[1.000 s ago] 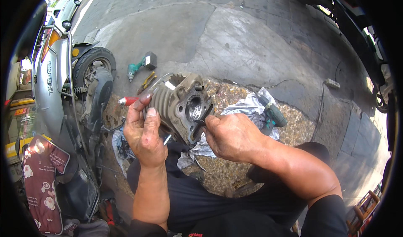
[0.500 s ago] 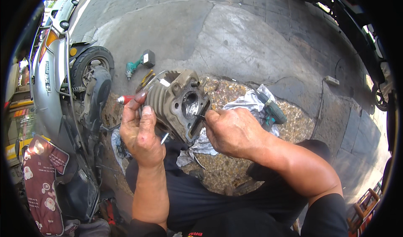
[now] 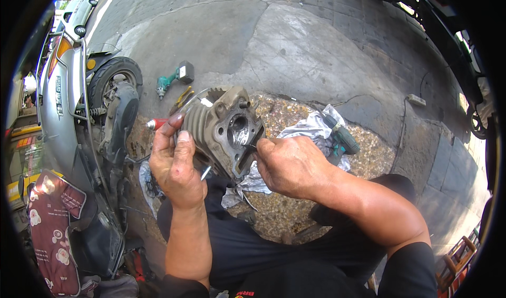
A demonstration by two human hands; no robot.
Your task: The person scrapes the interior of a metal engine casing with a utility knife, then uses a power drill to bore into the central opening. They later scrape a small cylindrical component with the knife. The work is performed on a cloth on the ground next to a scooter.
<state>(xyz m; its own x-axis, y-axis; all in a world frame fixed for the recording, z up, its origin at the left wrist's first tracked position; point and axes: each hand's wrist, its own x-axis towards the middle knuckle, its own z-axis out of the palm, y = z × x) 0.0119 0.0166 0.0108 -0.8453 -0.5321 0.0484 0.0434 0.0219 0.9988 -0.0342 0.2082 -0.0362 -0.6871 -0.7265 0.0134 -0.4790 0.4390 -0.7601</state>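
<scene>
My left hand (image 3: 176, 163) grips a grey finned engine cylinder (image 3: 224, 129) from its left side, holding it up over my lap with the bore facing me. My right hand (image 3: 290, 166) is closed on a thin dark tool (image 3: 250, 147) whose tip rests against the cylinder's flat face just right of the bore. A crumpled white rag (image 3: 311, 129) lies on the pebbled ground behind my right hand.
A silver scooter (image 3: 68, 103) with its rear wheel (image 3: 113, 84) stands at the left. A teal cordless drill (image 3: 171, 79) and yellow-handled pliers (image 3: 182, 98) lie on the pavement beyond; another teal power tool (image 3: 342, 137) rests on the rag. A red-tipped tool (image 3: 156, 123) lies near my left fingers.
The cylinder has been turned and lifted slightly by my left hand. My right hand has moved up so the thin tool meets the cylinder's face.
</scene>
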